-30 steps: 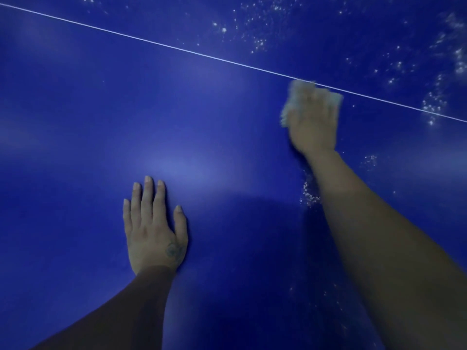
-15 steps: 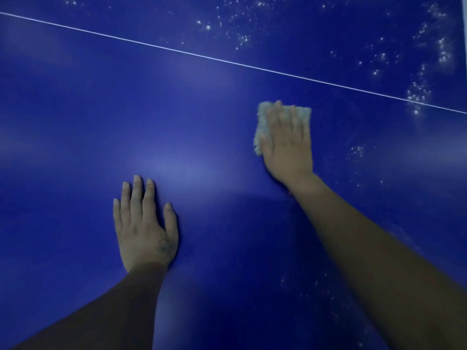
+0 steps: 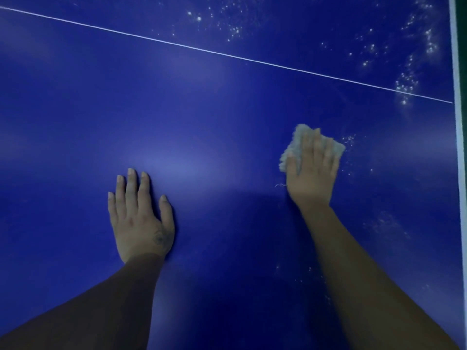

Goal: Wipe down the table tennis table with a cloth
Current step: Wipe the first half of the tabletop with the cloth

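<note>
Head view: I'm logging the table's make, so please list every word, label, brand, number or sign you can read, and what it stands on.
There is no readable text anywhere in this view.
table tennis table: plain blue with a thin white line and a white edge band; no brand or number.
left hand: small dark mark on its back, too blurred to read.
cloth under the right hand: no label shows.
</note>
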`<state>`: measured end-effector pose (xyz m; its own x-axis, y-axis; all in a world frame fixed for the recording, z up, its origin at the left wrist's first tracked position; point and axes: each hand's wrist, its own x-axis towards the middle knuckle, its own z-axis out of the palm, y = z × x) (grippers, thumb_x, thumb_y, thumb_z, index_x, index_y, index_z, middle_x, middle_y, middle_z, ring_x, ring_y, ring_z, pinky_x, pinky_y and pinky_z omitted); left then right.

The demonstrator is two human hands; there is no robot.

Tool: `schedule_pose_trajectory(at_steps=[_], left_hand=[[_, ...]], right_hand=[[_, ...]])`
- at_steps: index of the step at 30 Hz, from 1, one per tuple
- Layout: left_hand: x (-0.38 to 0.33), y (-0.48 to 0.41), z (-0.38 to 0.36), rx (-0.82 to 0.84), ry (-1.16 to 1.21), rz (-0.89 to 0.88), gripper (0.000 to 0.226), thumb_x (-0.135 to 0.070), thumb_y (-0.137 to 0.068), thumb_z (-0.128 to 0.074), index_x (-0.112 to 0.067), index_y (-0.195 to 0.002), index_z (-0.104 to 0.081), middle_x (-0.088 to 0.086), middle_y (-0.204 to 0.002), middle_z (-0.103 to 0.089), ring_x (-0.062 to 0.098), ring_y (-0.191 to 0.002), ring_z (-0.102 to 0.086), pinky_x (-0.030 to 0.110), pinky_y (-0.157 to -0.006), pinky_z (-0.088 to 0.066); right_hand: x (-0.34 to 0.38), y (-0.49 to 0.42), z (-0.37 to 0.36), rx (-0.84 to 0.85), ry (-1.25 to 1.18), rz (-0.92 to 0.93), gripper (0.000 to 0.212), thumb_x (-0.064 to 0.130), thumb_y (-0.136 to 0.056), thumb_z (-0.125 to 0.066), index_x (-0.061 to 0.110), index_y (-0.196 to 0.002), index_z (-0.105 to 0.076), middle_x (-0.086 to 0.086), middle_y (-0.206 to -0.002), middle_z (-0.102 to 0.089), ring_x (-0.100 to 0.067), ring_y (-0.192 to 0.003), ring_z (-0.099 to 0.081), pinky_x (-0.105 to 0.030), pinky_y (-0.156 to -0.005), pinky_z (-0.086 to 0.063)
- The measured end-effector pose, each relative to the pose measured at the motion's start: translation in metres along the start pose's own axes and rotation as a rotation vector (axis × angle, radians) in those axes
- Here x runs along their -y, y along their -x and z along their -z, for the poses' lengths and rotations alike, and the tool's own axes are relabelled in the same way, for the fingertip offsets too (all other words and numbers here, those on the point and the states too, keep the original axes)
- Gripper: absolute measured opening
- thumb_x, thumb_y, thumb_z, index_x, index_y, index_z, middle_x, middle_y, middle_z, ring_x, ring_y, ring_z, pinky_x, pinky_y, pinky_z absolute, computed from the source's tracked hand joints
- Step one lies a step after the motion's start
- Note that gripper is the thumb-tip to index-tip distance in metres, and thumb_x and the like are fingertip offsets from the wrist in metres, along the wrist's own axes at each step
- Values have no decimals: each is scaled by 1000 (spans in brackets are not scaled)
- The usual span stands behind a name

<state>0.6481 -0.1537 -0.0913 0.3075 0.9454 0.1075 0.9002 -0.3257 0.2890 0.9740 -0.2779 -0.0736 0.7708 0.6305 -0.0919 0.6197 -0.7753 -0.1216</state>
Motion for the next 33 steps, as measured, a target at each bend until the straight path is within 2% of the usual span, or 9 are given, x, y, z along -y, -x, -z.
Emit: schedule_pose_trajectory(at_steps=[2, 6, 10, 15, 20, 25, 27, 31, 33], left_hand=[[1, 1, 0, -14, 6, -9, 64, -41, -110, -40, -12, -167, -38, 7, -178, -29, 25, -168, -15, 50, -137, -9], [0, 1, 0, -23, 9, -11, 63, -40, -111, -41, -11, -166, -39, 8, -177, -30, 26, -168, -16, 50, -137, -10], [-2, 1, 2, -22, 9, -10, 62, -39, -111, -42, -10, -166, -40, 9, -177, -31, 28, -167, -18, 51, -137, -11], [-3, 0, 5, -1, 11, 2, 64, -38, -110, -42, -9, -166, -40, 11, -177, -31, 31, -167, -19, 51, -137, -10], [-2, 1, 4, 7, 6, 0, 64, -40, -110, -40, -10, -167, -38, 10, -178, -29, 30, -167, -18, 50, -137, -8], [1, 1, 2, 12, 4, -13, 64, -44, -111, -39, -12, -167, -38, 9, -178, -28, 29, -167, -17, 50, -137, -7], [2, 1, 1, 12, -6, -7, 65, -44, -111, -38, -12, -167, -37, 8, -178, -27, 29, -167, -16, 48, -137, -6], [1, 2, 3, 23, -18, -10, 65, -43, -111, -38, -12, -168, -36, 9, -179, -27, 30, -167, -16, 47, -137, -4], [0, 2, 4, 28, -19, -16, 64, -43, -112, -38, -11, -168, -36, 10, -178, -27, 31, -167, -16, 48, -137, -4]], right_hand=[[15, 19, -2, -41, 6, -14, 69, 51, -111, -19, 25, -173, -4, -4, -181, -5, -34, -166, -8, -61, -132, -9], [9, 50, -15, -36, 59, 524, 63, 40, -114, -31, 18, -172, -16, -5, -179, -16, -34, -164, -20, -62, -131, -17], [-10, 41, -3, -77, -9, -95, 66, 47, -112, -22, 22, -173, -14, -5, -180, -13, -34, -165, -16, -62, -131, -15], [25, 86, -23, -13, 8, 509, 63, 47, -115, -24, 25, -173, -12, 1, -181, -9, -27, -167, -9, -60, -132, -14], [33, 86, -14, -85, 21, 11, 64, 41, -113, -26, 20, -173, -14, -7, -179, -16, -35, -164, -19, -62, -131, -13], [69, 137, -32, 49, -16, 707, 64, 45, -114, -31, 24, -172, -16, 3, -179, -16, -30, -165, -16, -60, -133, -10], [40, 124, -30, -8, 47, 572, 63, 41, -114, -34, 23, -172, -17, -2, -179, -16, -30, -165, -15, -62, -132, -12], [9, 113, -11, -84, -6, -79, 66, 42, -113, -27, 21, -173, -11, -6, -180, -12, -33, -164, -14, -63, -131, -14], [34, 137, -16, -73, -3, 59, 68, 42, -111, -25, 23, -173, -6, -7, -180, -8, -33, -166, -10, -65, -131, -11]])
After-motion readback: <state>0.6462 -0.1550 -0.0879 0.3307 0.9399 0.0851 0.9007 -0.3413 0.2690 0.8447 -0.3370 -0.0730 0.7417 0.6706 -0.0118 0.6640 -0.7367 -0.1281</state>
